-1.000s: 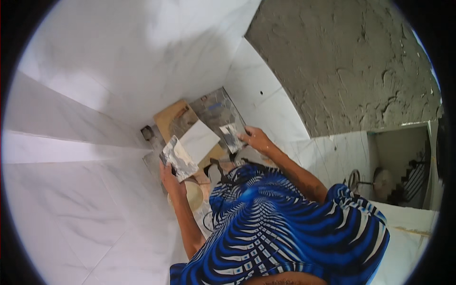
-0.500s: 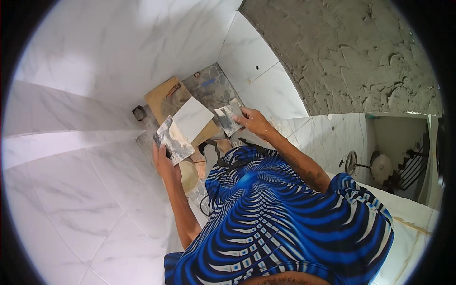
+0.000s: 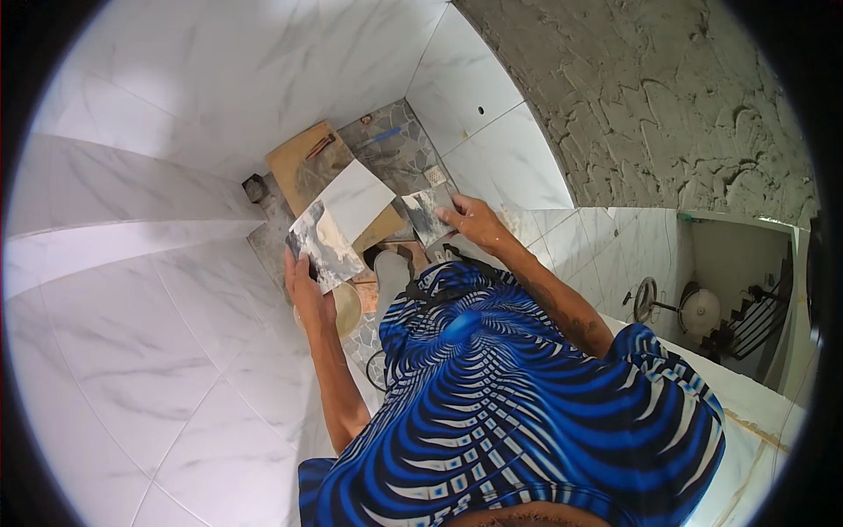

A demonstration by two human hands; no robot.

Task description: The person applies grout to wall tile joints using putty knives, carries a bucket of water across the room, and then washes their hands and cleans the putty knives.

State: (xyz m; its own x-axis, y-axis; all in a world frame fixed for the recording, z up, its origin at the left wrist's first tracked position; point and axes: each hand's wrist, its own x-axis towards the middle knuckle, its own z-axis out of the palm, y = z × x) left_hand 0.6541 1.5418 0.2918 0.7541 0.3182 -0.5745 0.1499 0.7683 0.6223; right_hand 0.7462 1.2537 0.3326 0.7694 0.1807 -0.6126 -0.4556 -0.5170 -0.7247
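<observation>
My left hand grips the near left edge of a flat tile piece, its upper face smeared with grey and cream material. Pinched in my right hand is a smaller squarish flat piece, likewise smeared grey and white; whether it is tile or a scraper blade I cannot tell. Between the two lies a plain white tile, overlapping a tan board on the floor. The left piece covers one corner of the white tile in view.
Pale marbled tile walls close in on the left and ahead. A round cream bucket stands below my left hand. Red-handled tools rest on the board, with a blue tool beyond. Rough grey plaster covers the upper right.
The left piece has tilted flatter and shifted slightly up and right. My right hand has moved a little right with its piece, uncovering a small whitish square on the floor.
</observation>
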